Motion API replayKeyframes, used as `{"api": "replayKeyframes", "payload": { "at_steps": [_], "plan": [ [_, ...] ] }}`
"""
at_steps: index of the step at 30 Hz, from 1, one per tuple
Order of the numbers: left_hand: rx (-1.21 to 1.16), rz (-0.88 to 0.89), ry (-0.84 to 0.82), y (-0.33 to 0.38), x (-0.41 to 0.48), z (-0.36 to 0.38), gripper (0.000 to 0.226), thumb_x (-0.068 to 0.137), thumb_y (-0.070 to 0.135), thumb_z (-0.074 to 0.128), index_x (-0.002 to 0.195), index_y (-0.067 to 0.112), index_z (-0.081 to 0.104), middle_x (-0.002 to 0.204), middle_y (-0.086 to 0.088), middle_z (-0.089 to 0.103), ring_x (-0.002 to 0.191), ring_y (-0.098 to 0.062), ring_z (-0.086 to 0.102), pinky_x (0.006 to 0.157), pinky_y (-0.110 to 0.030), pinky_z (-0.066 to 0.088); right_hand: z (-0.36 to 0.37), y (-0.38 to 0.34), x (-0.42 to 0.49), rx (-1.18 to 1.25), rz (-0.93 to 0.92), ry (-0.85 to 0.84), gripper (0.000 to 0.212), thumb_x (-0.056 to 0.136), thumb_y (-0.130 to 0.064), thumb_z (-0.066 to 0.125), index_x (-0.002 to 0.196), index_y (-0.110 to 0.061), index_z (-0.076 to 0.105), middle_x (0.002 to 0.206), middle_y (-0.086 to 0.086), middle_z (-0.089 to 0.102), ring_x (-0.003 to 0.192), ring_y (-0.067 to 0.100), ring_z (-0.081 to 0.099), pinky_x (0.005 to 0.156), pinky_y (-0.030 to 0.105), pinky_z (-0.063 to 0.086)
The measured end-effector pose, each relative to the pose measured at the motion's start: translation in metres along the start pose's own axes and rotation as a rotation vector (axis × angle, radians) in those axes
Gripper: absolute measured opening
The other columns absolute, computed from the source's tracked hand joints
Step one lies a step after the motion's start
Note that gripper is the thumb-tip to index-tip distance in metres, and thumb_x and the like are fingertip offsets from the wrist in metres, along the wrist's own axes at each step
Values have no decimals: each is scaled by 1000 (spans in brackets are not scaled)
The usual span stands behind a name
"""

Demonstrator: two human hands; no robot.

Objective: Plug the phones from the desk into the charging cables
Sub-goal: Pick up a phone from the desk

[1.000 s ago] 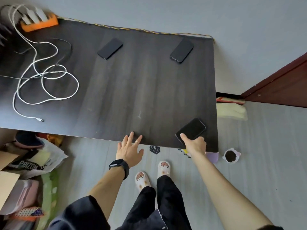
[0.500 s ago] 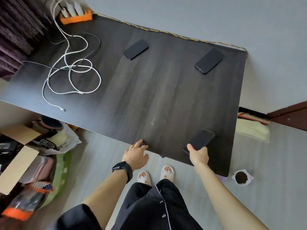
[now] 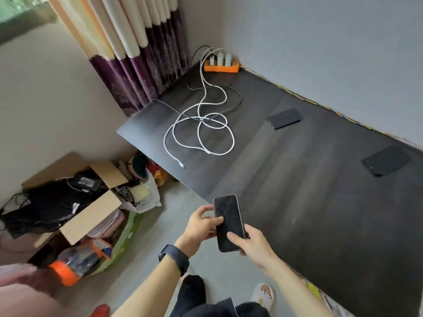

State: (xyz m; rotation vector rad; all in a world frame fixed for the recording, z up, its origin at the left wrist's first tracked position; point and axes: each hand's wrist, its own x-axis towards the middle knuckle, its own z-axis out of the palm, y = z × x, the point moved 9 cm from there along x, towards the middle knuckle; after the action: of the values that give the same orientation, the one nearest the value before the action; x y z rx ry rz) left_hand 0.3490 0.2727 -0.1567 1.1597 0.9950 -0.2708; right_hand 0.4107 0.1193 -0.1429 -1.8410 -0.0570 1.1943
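A black phone [image 3: 227, 216] is held screen-up over the desk's near edge by both hands. My left hand [image 3: 201, 225] pinches its left side with the thumb on the screen. My right hand [image 3: 254, 244] grips its lower right end. Two more black phones lie flat on the dark desk [image 3: 309, 202]: one near the wall [image 3: 284, 118] and one at the far right [image 3: 386, 160]. White charging cables [image 3: 201, 129] lie coiled on the desk's left part, running from an orange power strip [image 3: 221, 67] in the corner. One loose plug end [image 3: 182, 166] rests near the desk's front edge.
A purple and cream curtain [image 3: 137, 65] hangs behind the desk's left end. On the floor to the left stand an open cardboard box [image 3: 91, 216] of dark items, bags and an orange-capped bottle [image 3: 68, 268]. The grey wall runs along the desk's back.
The phone at the desk's front right corner has been lifted off the desk and is now held in both hands. The view has swung left toward the cables and power strip.
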Motion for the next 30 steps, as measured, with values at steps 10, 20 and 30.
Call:
{"api": "replayKeyframes", "payload": {
  "at_steps": [10, 20, 30],
  "plan": [
    [-142, 81, 239, 67, 10, -266, 41, 90, 7, 67, 127, 21, 55, 107, -20, 73, 84, -32, 76, 62, -36, 58, 169, -131, 79, -279, -119, -74, 22, 94, -22, 65, 114, -28, 72, 103, -1, 72, 74, 9, 67, 64, 14, 49],
    [103, 84, 387, 140, 91, -367, 41, 90, 9, 67, 128, 20, 58, 98, -10, 74, 75, -23, 72, 56, -32, 59, 177, -200, 188, -476, -146, 45, 28, 95, -30, 56, 120, -34, 64, 116, -11, 66, 101, 5, 63, 89, 22, 47],
    [400, 23, 417, 227, 182, -398, 44, 88, 19, 67, 130, 22, 56, 98, -1, 69, 97, -21, 66, 89, -34, 53, 176, -247, 301, -804, -90, 88, 49, 99, -36, 49, 146, -25, 43, 156, -4, 37, 140, 24, 34, 113, 36, 35]
  ]
}}
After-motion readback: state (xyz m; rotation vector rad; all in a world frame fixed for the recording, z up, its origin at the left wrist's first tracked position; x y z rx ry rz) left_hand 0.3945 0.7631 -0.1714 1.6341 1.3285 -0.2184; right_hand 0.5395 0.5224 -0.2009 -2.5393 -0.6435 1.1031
